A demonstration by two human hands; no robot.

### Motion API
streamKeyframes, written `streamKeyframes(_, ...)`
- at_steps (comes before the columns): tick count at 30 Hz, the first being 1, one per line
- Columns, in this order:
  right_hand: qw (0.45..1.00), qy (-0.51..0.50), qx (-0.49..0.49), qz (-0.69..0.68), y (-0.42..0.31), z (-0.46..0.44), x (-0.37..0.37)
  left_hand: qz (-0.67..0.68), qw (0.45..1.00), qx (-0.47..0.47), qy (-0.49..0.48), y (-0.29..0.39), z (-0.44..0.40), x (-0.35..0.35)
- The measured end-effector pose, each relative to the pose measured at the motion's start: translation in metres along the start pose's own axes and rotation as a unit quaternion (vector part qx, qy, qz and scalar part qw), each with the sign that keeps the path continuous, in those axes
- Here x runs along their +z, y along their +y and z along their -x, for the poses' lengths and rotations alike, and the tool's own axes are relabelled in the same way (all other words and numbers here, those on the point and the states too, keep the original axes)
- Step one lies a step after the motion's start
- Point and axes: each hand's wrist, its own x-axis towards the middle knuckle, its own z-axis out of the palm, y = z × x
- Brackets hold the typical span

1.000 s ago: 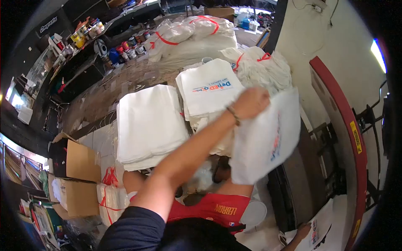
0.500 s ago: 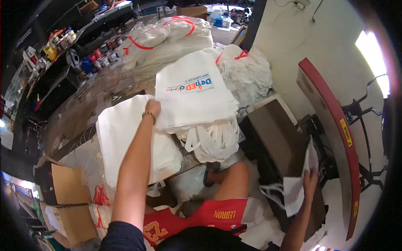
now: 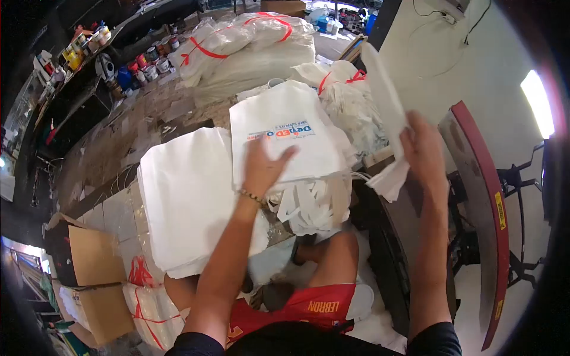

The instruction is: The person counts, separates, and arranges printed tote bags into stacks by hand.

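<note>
My right hand (image 3: 425,151) grips a white tote bag (image 3: 383,86) at the right, held on edge and blurred by motion. Loose handles and a folded part hang below the fingers. My left hand (image 3: 261,167), wearing a bracelet, is spread over the stack of printed white bags (image 3: 282,107); whether it touches the top one I cannot tell. Blue and orange lettering shows on that top bag, partly behind the fingers. White handles (image 3: 312,204) dangle from the stack's near side. To the left lies a pile of plain white bags (image 3: 187,190).
A dark flat platen (image 3: 395,228) and a red-edged heat press plate (image 3: 481,207) stand at the right. Behind are plastic-wrapped bundles (image 3: 255,53) and a tied bag bundle (image 3: 350,107). An open cardboard box (image 3: 95,255) sits at the lower left.
My right hand has lifted the white bag up from the platen toward the printed stack. My left hand has moved right, from the plain pile's edge to over the printed bags.
</note>
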Motion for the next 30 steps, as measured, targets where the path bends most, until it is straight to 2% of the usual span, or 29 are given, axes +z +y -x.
streamKeyframes(1,0.999,0.0,-0.037,-0.002,-0.023,0.0,0.016,0.231,0.957,-0.137,-0.112,0.049,0.002,-0.002)
streamKeyframes(2,0.997,0.0,-0.076,-0.004,-0.045,0.001,0.034,0.477,0.839,-0.172,-0.199,0.076,0.002,-0.008)
streamKeyframes(3,0.991,-0.01,-0.129,-0.019,-0.069,0.005,0.052,0.618,0.718,-0.239,-0.211,0.102,0.001,-0.009)
streamKeyframes(4,0.983,-0.019,-0.179,-0.035,-0.086,0.009,0.063,0.581,0.766,-0.203,-0.184,0.109,-0.009,-0.01)
streamKeyframes(6,0.969,-0.09,-0.186,-0.137,-0.104,0.004,0.053,0.495,0.848,-0.133,-0.133,0.11,-0.045,-0.009)
streamKeyframes(7,0.956,-0.125,-0.188,-0.189,-0.108,0.001,0.05,0.505,0.843,-0.123,-0.135,0.101,-0.057,-0.016)
streamKeyframes(8,0.957,-0.11,-0.104,-0.248,-0.101,-0.004,0.056,0.514,0.839,-0.113,-0.136,0.086,-0.067,-0.03)
streamKeyframes(9,0.948,-0.094,-0.02,-0.304,-0.084,-0.012,0.069,0.476,0.854,-0.168,-0.128,0.074,-0.075,-0.046)
streamKeyframes(10,0.929,-0.078,0.066,-0.356,-0.062,-0.02,0.085,0.476,0.848,-0.184,-0.14,0.053,-0.08,-0.064)
streamKeyframes(12,0.98,-0.021,0.095,-0.174,0.01,-0.026,0.157,0.454,0.848,-0.213,-0.173,0.001,-0.089,-0.095)
streamKeyframes(13,0.976,-0.068,0.106,-0.176,0.026,-0.02,0.19,0.423,0.851,-0.269,-0.156,-0.035,-0.09,-0.1)
streamKeyframes(15,0.963,-0.158,0.13,-0.178,0.052,-0.013,0.236,0.208,0.926,-0.28,-0.141,-0.13,-0.085,-0.083)
streamKeyframes(17,0.954,-0.22,0.137,-0.151,0.052,-0.019,0.262,-0.076,0.925,-0.338,-0.153,-0.166,-0.073,-0.072)
streamKeyframes(20,0.932,-0.292,0.163,-0.142,0.042,-0.039,0.277,-0.069,0.937,-0.34,-0.048,-0.187,-0.058,-0.046)
streamKeyframes(21,0.922,-0.312,0.175,-0.145,0.04,-0.044,0.276,-0.01,0.936,-0.346,-0.069,-0.181,-0.056,-0.044)
streamKeyframes(22,0.87,-0.348,0.252,-0.242,0.041,-0.049,0.275,0.025,0.931,-0.356,-0.07,-0.166,-0.051,-0.042)
streamKeyframes(24,0.72,-0.396,0.385,-0.421,0.038,-0.063,0.268,0.096,0.921,-0.371,-0.063,-0.139,-0.042,-0.043)
streamKeyframes(25,0.756,-0.469,0.294,-0.349,0.039,-0.069,0.257,0.131,0.911,-0.384,-0.077,-0.136,-0.042,-0.046)
streamKeyframes(27,0.755,-0.453,0.34,-0.331,0.038,-0.073,0.248,0.201,0.885,-0.405,-0.111,-0.132,-0.042,-0.049)
streamKeyframes(28,0.753,-0.445,0.362,-0.321,0.035,-0.074,0.241,0.174,0.901,-0.386,-0.096,-0.132,-0.039,-0.049)
streamKeyframes(29,0.703,-0.443,0.398,-0.389,0.034,-0.074,0.229,0.146,0.916,-0.365,-0.081,-0.133,-0.035,-0.047)
streamKeyframes(30,0.748,-0.42,0.338,-0.386,0.038,-0.075,0.228,0.119,0.93,-0.343,-0.066,-0.131,-0.033,-0.045)
